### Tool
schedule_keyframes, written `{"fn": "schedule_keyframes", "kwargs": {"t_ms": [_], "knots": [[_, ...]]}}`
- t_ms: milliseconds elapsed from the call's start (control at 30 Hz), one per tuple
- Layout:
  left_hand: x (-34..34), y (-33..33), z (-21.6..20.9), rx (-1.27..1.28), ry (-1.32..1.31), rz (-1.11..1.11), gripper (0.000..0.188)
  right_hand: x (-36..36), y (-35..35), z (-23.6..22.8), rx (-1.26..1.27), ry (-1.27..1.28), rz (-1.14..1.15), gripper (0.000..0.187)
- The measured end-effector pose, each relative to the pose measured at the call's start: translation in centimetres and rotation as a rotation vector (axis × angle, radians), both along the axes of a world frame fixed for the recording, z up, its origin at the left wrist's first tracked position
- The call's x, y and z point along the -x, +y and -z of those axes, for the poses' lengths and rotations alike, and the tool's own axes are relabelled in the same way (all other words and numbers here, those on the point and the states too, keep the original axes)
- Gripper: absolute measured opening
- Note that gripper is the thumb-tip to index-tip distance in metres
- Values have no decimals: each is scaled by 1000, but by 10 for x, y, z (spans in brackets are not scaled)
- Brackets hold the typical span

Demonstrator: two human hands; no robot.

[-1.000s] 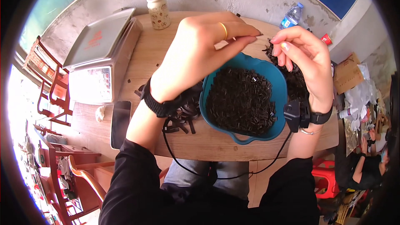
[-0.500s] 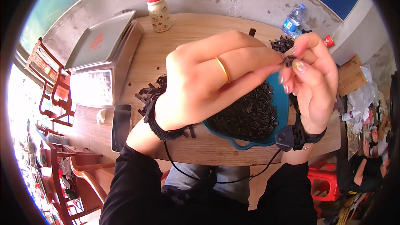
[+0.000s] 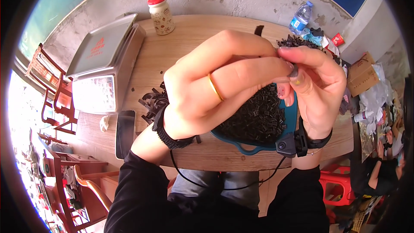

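My left hand (image 3: 207,82), with a gold ring, is closed, and its fingertips meet those of my right hand above the tub. A black strip (image 3: 258,30) sticks up from behind my left index finger, seemingly held in that hand. My right hand (image 3: 317,84) pinches a small dark plastic piece (image 3: 294,73), mostly covered by the fingertips. Below them a teal tub (image 3: 250,150) holds many small black buckle-like pieces (image 3: 254,121). A heap of black strips (image 3: 152,102) lies by my left wrist.
At the left of the wooden table (image 3: 194,26) are a clear box with grey lid (image 3: 101,45) and a dark phone (image 3: 125,133). A cream bottle (image 3: 162,17) and a water bottle (image 3: 300,18) stand at the back, near another black pile (image 3: 297,42). A cable hangs between my wrists.
My hands have drawn closer together, and my right fingers have curled over the small dark piece, which shows less now. The black strip stands slightly higher above my left hand.
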State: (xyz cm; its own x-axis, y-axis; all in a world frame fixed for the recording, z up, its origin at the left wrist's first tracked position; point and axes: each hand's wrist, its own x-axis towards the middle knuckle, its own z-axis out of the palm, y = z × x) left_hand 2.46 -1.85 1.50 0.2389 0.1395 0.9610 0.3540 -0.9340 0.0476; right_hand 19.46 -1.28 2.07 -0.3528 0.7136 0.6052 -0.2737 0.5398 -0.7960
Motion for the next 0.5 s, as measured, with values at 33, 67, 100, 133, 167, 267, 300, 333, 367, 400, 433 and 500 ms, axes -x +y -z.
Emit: {"fn": "schedule_keyframes", "kwargs": {"t_ms": [33, 67, 100, 133, 167, 267, 300, 333, 367, 400, 433, 500], "knots": [[0, -1, -1, 0, 1, -2, 20, 0, 1, 1, -37, 1, -30, 31], [0, -3, -1, 17, 3, 16, 19, -1, 1, 2, -74, 3, -60, 32], [1, -5, -2, 34, 4, 34, 18, -1, 1, 3, -75, 11, -78, 33], [0, -6, -2, 33, 3, 35, 18, -2, 0, 3, -75, 10, -76, 33], [0, -7, -2, 71, -6, 70, 19, -2, 0, 2, -93, 10, -92, 34], [2, -7, -2, 137, -32, 119, 18, -2, 1, 6, -156, 7, -101, 36], [3, -7, -2, 164, -51, 134, 18, -1, 2, 7, -202, 2, -93, 36], [3, -7, -2, 163, -52, 135, 18, -1, 2, 7, -202, 1, -92, 36], [2, -6, -2, 198, -69, 151, 16, -2, 2, 8, -238, -10, -79, 37], [2, -5, -2, 232, -86, 169, 15, -2, 2, 8, -274, -22, -65, 38], [2, -5, -2, 232, -86, 168, 15, -3, 2, 7, -274, -22, -66, 38], [2, -5, -3, 355, -127, 248, 13, -4, 2, 7, -313, -52, -31, 37]]}}
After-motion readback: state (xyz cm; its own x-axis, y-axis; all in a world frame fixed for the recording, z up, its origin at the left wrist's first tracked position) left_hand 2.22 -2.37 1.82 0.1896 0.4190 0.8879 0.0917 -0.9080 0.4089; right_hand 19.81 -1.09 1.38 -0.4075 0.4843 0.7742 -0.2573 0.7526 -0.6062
